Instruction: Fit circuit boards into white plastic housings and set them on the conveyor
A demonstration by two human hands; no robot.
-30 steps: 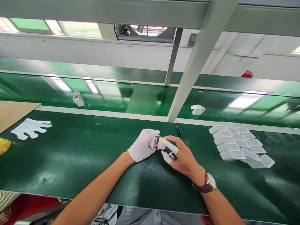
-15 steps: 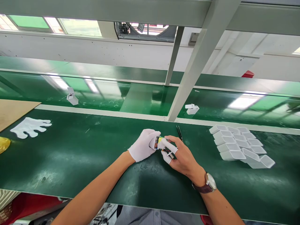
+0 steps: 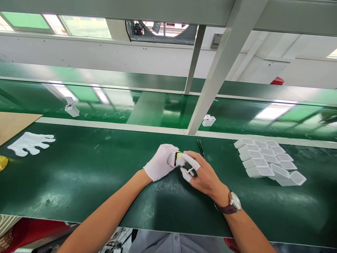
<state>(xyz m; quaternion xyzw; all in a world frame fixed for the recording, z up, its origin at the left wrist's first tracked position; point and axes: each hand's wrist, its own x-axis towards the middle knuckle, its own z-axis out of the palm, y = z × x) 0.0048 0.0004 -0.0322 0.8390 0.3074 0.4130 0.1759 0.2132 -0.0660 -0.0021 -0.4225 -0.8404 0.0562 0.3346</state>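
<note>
My left hand (image 3: 161, 163), in a white glove, is closed around a small white case (image 3: 171, 159) above the middle of the bench. A circuit board (image 3: 179, 155) with a yellow part sits partly inside the case's open end. My right hand (image 3: 202, 172), with white covers on its thumb and index finger, grips the board's outer end. A small white piece with dark wires (image 3: 190, 172) hangs by the right fingers. The fingers hide much of the board. Just beyond the right hand lie black tweezers (image 3: 201, 148).
Several white open cases (image 3: 259, 158) stand in rows at the right of the green bench (image 3: 92, 182). At the left lie a white glove (image 3: 31, 143), a brown board (image 3: 17, 123) and something yellow (image 3: 3, 163). White boxes (image 3: 72, 107) sit on the green belt (image 3: 147, 109) behind; a slanted post (image 3: 223, 66) rises there.
The circuit board has slid further into the case, with less of it showing. On the belt behind, the white boxes have moved left. Both hands stay nearly in place.
</note>
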